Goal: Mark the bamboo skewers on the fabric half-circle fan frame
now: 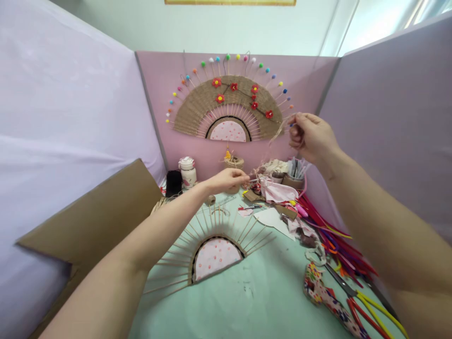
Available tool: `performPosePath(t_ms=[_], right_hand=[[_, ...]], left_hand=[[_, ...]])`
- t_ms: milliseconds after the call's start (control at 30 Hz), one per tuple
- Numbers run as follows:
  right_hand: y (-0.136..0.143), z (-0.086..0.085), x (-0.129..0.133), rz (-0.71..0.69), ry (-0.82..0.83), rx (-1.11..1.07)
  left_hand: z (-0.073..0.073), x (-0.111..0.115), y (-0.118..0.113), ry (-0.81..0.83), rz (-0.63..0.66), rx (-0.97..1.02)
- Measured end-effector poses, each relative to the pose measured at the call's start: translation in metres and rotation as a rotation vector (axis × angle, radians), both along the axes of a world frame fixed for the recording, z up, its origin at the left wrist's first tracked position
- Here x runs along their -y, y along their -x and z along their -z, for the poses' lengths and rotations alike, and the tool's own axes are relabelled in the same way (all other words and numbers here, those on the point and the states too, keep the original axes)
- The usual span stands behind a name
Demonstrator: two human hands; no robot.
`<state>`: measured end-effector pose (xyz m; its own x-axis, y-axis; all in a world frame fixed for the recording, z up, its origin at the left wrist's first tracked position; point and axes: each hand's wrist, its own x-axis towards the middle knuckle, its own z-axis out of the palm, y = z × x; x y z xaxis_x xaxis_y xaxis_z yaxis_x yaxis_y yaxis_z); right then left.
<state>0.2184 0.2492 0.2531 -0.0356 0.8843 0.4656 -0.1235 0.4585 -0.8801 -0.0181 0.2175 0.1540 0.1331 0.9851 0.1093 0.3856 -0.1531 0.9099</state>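
Note:
My right hand (pixel 312 136) is raised at the right, its thumb and fingers pinched on a thin, frayed strand of twine (pixel 278 132) that dangles down to the left. My left hand (pixel 229 179) reaches forward over the table with its fingertips closed, beside a tangle of pale fibres (pixel 261 169). Whatever those fingertips hold is too small to make out. Below the left forearm lies an unfinished fan (pixel 219 256), a pink dotted half-circle with a black-edged cardboard rim and thin sticks spreading outward. The forearm covers some of its sticks.
A woven fan (pixel 190 110) with red flowers and coloured beads hangs on the pink back panel. Behind my left hand are a twine roll (pixel 233 163) and a white bottle (pixel 188 172). Scissors (pixel 348 287), a glue gun (pixel 323 292) and pipe cleaners (pixel 328 221) crowd the right; cardboard (pixel 95 219) leans left.

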Motion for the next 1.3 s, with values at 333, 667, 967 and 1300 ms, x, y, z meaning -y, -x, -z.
performPosePath(t_ms=[333, 667, 967, 1300], right_hand=[[-0.086, 0.072, -0.016, -0.088, 0.172, 0.893], [-0.072, 0.085, -0.005, -0.02, 0.164, 0.512], [-0.011, 0.065, 0.009, -0.117, 0.21, 0.112], [-0.002, 0.043, -0.004, -0.131, 0.091, 0.104]], left_hand=[[-0.013, -0.007, 0.162, -0.207, -0.484, -0.075], [-0.007, -0.014, 0.184, -0.247, -0.545, -0.362], [0.044, 0.0, 0.134, 0.187, 0.162, -0.537], [0.077, -0.015, -0.02, 0.152, 0.391, 0.235]])
